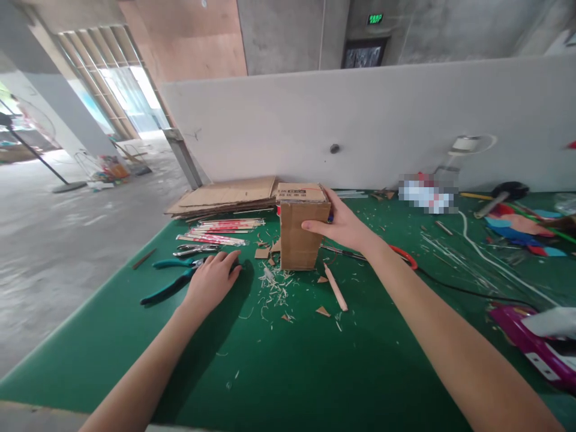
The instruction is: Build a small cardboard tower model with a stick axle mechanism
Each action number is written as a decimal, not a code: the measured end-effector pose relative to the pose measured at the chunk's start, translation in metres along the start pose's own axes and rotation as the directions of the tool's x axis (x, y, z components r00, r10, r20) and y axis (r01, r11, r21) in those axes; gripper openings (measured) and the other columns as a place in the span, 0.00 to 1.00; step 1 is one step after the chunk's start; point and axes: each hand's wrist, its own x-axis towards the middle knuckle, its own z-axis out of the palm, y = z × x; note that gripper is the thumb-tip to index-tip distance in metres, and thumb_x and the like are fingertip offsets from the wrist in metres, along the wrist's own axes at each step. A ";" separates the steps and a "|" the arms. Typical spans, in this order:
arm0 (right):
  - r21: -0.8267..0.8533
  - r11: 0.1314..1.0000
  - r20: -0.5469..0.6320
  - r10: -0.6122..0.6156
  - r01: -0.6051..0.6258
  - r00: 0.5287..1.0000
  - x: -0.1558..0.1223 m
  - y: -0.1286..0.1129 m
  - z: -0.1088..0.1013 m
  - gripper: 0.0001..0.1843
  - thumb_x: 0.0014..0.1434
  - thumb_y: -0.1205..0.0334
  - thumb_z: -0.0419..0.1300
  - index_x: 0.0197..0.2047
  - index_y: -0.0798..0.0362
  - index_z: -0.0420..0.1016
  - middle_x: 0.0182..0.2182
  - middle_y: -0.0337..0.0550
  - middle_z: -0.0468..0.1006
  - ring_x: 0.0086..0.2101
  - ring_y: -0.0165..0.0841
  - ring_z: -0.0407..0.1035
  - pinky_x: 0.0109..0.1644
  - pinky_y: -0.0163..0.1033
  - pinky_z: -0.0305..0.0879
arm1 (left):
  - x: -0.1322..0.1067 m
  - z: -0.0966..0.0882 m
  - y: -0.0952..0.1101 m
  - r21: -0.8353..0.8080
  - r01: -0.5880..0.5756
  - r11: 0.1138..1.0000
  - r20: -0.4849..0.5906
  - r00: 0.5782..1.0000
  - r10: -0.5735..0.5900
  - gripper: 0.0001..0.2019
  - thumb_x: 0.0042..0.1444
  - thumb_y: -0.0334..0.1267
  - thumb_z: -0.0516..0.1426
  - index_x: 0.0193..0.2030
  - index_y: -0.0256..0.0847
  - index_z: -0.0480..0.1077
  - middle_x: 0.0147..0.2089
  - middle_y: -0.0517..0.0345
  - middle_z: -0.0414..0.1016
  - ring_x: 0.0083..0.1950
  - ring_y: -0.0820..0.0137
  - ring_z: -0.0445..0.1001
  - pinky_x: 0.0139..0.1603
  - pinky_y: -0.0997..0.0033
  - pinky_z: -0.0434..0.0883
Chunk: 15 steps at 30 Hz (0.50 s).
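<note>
A small upright cardboard box [297, 235] stands in the middle of the green table [288, 366]. My right hand [342, 227] grips its right side, thumb on the front face and fingers round the back. My left hand [212, 281] rests palm down on the table to the left of the box, its fingers lying over the handles of teal pliers [168, 288]. A wooden stick [335, 288] and cardboard scraps [274, 288] with shavings lie in front of the box.
Flat cardboard sheets [225, 195] are stacked at the back left, with wrapped chopsticks [220, 231] in front of them. Red-handled scissors [402, 255] and a black cable lie to the right. A purple tool [531, 342] and coloured scraps [517, 227] crowd the right. A white partition [382, 120] backs the table.
</note>
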 end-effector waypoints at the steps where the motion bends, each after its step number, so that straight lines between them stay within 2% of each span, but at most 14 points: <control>1: 0.008 1.000 -0.009 -0.006 0.006 1.000 0.005 0.004 0.000 0.43 0.48 0.53 0.67 0.64 0.40 0.51 0.60 0.46 0.63 0.55 0.46 0.62 0.54 0.54 0.66 | 0.001 0.001 -0.001 -0.017 0.001 1.000 -0.003 1.000 -0.001 0.21 0.63 0.42 0.42 0.59 0.41 0.61 0.48 0.49 0.72 0.49 0.56 0.70 0.45 0.60 0.67; 5: 0.037 0.999 -0.040 -0.026 0.027 0.999 0.029 0.021 0.000 0.41 0.48 0.54 0.67 0.62 0.43 0.54 0.59 0.47 0.63 0.55 0.43 0.63 0.55 0.51 0.66 | 0.005 0.004 -0.005 -0.143 -0.023 0.989 -0.025 0.999 0.020 0.20 0.62 0.42 0.44 0.58 0.41 0.62 0.48 0.49 0.72 0.50 0.56 0.69 0.47 0.59 0.67; 7: 0.030 0.999 -0.054 -0.023 0.025 0.998 0.038 0.026 -0.001 0.40 0.48 0.54 0.66 0.62 0.44 0.54 0.59 0.48 0.63 0.55 0.43 0.63 0.55 0.51 0.66 | 0.008 0.002 -0.004 -0.271 -0.038 0.962 -0.056 0.998 0.023 0.20 0.61 0.43 0.45 0.57 0.42 0.63 0.48 0.50 0.72 0.49 0.58 0.70 0.48 0.60 0.67; 9: 0.013 0.999 -0.080 -0.036 0.037 0.996 0.040 0.026 -0.004 0.41 0.48 0.54 0.66 0.62 0.44 0.53 0.60 0.48 0.63 0.55 0.44 0.62 0.55 0.51 0.66 | 0.012 -0.005 -0.001 -0.453 -0.046 0.891 -0.093 0.996 0.004 0.19 0.61 0.45 0.47 0.56 0.42 0.63 0.45 0.52 0.73 0.45 0.62 0.71 0.45 0.63 0.69; 12: -0.014 0.998 -0.095 -0.069 0.068 0.993 0.030 0.017 -0.010 0.44 0.48 0.55 0.66 0.64 0.43 0.50 0.61 0.47 0.61 0.57 0.45 0.61 0.54 0.50 0.67 | 0.022 -0.033 0.011 -0.717 -0.068 0.694 -0.157 0.985 -0.066 0.20 0.60 0.48 0.49 0.54 0.40 0.64 0.39 0.54 0.72 0.36 0.68 0.72 0.33 0.70 0.70; 15: -0.036 0.997 -0.033 -0.074 0.073 0.997 0.013 0.006 -0.015 0.44 0.51 0.56 0.65 0.66 0.41 0.47 0.61 0.46 0.61 0.57 0.46 0.60 0.54 0.51 0.68 | 0.038 -0.074 0.033 -0.798 -0.226 0.559 -0.313 0.948 -0.063 0.19 0.59 0.45 0.52 0.54 0.41 0.65 0.39 0.55 0.71 0.35 0.72 0.71 0.32 0.73 0.70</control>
